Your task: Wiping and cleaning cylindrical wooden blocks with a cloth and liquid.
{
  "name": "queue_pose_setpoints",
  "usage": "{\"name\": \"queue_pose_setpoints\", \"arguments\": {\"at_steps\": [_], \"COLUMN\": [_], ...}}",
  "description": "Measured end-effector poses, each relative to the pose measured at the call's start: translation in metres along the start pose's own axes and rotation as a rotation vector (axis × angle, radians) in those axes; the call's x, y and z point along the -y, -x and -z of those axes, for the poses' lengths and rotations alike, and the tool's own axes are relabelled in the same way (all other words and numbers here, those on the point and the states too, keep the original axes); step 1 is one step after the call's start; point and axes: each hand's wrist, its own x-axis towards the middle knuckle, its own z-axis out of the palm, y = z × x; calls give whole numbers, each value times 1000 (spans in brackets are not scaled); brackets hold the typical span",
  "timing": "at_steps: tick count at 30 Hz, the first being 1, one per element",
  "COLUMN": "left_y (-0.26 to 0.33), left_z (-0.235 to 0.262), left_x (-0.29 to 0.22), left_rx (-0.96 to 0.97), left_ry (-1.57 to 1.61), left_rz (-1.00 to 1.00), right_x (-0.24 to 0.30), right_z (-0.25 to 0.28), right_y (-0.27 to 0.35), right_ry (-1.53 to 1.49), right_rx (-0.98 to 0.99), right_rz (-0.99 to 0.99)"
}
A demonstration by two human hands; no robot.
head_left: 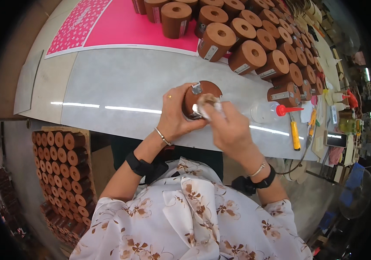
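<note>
Over the grey tabletop [129,78], my left hand [173,108] is wrapped round a brown cylinder [211,88] and holds it tilted. A shiny metal piece [196,88] sits at the cylinder's upper rim. Between the fingers of my right hand [234,132] is a crumpled whitish cloth [207,102], stained brown, pressed against the cylinder. My right hand is slightly blurred, and the cloth covers part of the cylinder's face. Just right of this hand lies a clear squeeze bottle [261,112] with a red nozzle cap [284,110].
Many similar holed cylinders [254,53] crowd the far right of the table, some on a pink sheet [138,28]. A yellow-handled cutter [295,136] and another yellow tool [312,121] lie at right. More cylinders [60,162] are stacked at lower left. A fan [356,197] stands at lower right.
</note>
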Motion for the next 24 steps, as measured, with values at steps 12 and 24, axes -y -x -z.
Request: {"name": "queue_pose_setpoints", "arguments": {"at_steps": [12,24], "left_y": [-3,-1], "left_z": [-1,-3], "left_x": [0,2], "left_rx": [-42,-70], "left_ry": [-8,-5], "left_rz": [-11,-64], "right_x": [8,20], "right_z": [4,-1], "right_y": [2,-16], "right_ry": [5,-26], "right_rx": [7,71], "right_rz": [28,75]}}
